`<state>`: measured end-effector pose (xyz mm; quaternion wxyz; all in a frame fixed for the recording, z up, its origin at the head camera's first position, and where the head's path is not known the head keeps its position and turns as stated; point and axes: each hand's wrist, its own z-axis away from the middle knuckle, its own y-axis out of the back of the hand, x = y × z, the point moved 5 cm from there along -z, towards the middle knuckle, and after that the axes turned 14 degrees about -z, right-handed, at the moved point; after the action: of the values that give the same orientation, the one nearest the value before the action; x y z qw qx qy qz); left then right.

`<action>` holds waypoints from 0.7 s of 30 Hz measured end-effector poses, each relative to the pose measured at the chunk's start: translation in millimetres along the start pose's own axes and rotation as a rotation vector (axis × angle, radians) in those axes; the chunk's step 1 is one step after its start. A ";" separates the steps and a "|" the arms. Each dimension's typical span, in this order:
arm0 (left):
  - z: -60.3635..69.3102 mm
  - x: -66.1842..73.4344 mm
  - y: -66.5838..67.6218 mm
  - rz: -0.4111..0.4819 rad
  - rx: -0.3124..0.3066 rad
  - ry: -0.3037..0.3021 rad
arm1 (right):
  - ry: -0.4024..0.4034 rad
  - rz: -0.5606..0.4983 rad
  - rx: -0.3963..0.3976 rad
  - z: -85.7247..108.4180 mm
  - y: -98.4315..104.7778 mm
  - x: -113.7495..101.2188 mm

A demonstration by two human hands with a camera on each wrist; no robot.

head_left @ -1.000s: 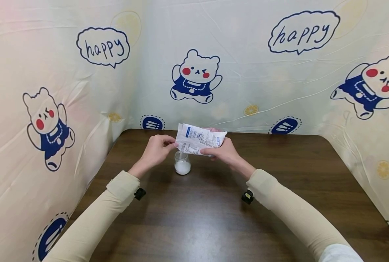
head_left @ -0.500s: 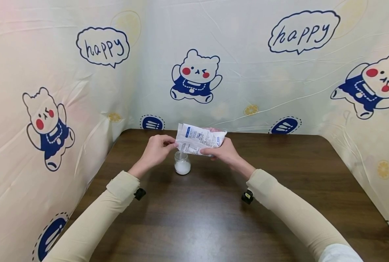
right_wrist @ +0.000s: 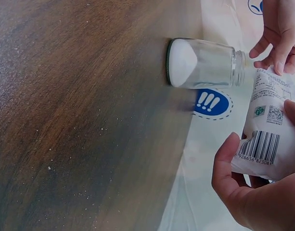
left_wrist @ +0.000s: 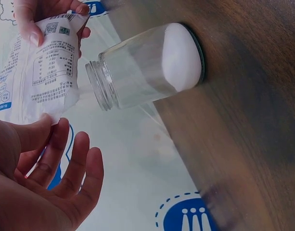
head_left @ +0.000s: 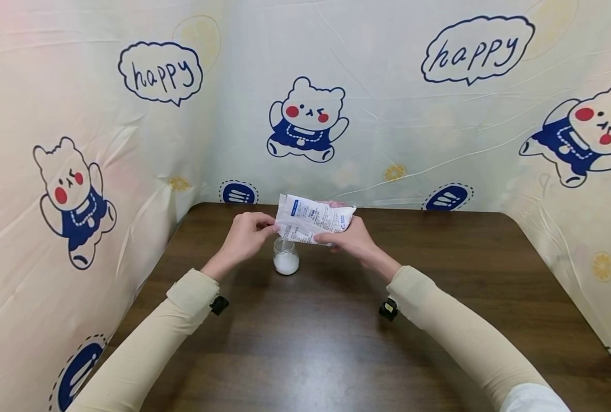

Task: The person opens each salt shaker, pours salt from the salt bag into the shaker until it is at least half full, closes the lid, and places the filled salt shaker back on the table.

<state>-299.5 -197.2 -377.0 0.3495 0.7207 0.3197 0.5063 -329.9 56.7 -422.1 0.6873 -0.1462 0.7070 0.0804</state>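
Packet (head_left: 313,220) held above a glass jar (head_left: 286,262)

The left hand (head_left: 245,233) pinches one edge, the right hand (head_left: 356,237) grips the other end, both arms (head_left: 146,340) extended forward; the jar stands upright on a brown table (head_left: 305,343) before a printed curtain (head_left: 388,126)

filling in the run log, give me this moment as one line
left hand: pinches edge of packet; right hand: grips packet; packet: held above jar; jar: upright, lidless, partly filled with white contents

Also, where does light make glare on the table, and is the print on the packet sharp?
Head view: glare on the near table, print on the packet mostly too small to read; right wrist: bluish sheen at left edge, barcode clear.
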 end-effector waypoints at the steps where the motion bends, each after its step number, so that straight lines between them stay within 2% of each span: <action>1: 0.0 -0.3 -0.2 0.000 0.000 0.002 | -0.001 -0.002 0.002 0.0 -0.1 -0.1; 21: 0.6 0.8 1.4 0.005 -0.004 0.007 | -0.002 0.007 -0.015 0.7 -0.9 -1.2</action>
<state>-298.6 -197.4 -375.5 0.3487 0.7190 0.3179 0.5104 -328.9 56.2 -420.8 0.6866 -0.1486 0.7061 0.0883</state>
